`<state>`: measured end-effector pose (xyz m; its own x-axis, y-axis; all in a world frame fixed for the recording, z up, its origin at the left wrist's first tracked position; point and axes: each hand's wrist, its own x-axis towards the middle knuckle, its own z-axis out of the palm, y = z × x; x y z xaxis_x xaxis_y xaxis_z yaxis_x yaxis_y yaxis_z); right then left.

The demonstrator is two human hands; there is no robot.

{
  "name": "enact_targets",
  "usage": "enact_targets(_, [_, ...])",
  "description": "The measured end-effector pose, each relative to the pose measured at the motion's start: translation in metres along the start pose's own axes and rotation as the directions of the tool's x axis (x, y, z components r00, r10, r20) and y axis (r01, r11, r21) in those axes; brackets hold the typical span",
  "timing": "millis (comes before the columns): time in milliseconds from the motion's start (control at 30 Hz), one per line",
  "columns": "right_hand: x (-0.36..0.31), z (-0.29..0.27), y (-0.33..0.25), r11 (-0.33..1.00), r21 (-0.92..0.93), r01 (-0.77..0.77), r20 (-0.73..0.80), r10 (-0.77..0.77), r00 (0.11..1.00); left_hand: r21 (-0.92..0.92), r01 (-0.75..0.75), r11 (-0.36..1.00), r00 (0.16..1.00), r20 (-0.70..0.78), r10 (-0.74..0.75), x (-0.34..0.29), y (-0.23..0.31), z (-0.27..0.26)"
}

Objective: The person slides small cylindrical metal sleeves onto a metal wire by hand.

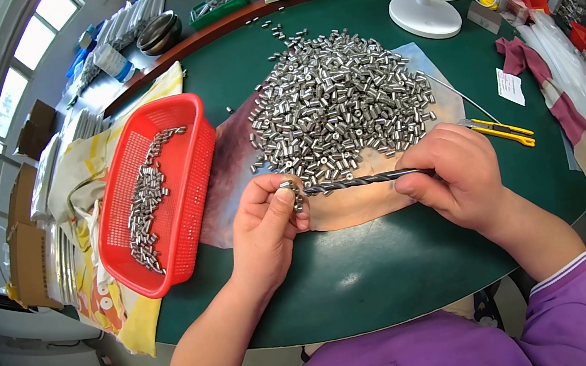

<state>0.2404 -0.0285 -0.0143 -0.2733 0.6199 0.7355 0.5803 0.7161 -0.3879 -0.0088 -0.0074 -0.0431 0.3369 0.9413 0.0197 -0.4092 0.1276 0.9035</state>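
Observation:
Between thumb and fingers, my left hand [264, 215] grips several small metal sleeves [294, 192]. My right hand [452, 174] is closed around the shank end of a long dark drill bit [356, 182]. Held level, the bit points left, and its tip meets the sleeves at my left fingertips; whether it is inside one is hidden. Just beyond both hands lies a big heap of shiny metal sleeves [341, 100] on a coloured cloth [367, 205]. To the left, a red perforated plastic basket [194, 224] holds a smaller lot of sleeves [146, 197].
A yellow utility knife [507, 132] lies right of the heap. At the back right stands a white fan [428, 14]. Bowls [159, 32] and a green tray [219, 6] sit beyond the table's raised red-brown edge [255, 9]. Clear plastic bags [581, 85] lie far right.

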Motion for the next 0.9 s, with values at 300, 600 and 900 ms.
enact_targets(300, [-0.0011, 0.0006, -0.0035, 0.992, -0.085, 0.096, 0.012, -0.095, 0.995, -0.093, 0.048, 0.994, 0.999, -0.013, -0.050, 0.0006, -0.0011, -0.0005])
enact_targets(600, [-0.0016, 0.0008, -0.0042, 0.983, -0.125, 0.137, 0.031, -0.134, 0.990, -0.028, 0.046, 0.999, 0.998, -0.031, -0.047, 0.0003, -0.0042, -0.0007])
enact_targets(900, [-0.0033, 0.0004, -0.0068, 0.985, -0.143, 0.101, 0.098, -0.087, 0.991, 0.088, -0.049, 0.995, 0.995, -0.080, 0.056, -0.0031, -0.0022, 0.0013])
